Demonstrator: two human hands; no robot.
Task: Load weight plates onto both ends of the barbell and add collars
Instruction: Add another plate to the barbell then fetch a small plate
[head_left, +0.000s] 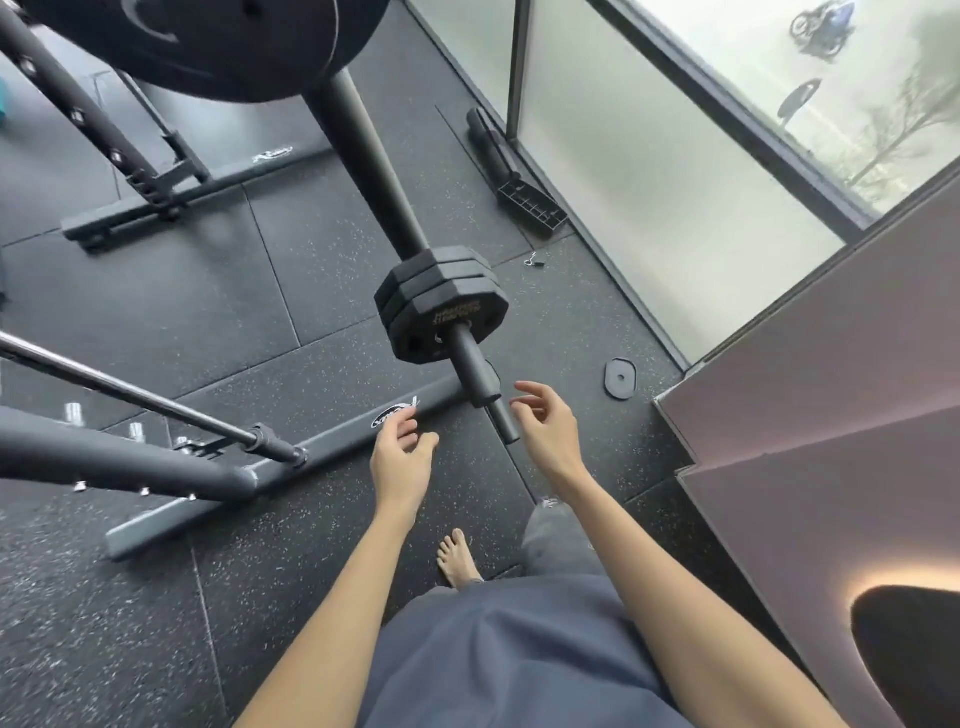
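Small black octagonal rubber plates (441, 301) sit uncollared on the dark steel barbell (470, 364); a silver spring collar (533, 260) lies on the floor at 1 o'clock from them, and the left hand (400, 457) and right hand (545, 426) are relaxed and empty.

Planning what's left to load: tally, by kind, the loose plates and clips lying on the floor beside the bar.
Flat black oval plate with a centre hole: 1
Small silver metal spring clip: 1
Total: 2
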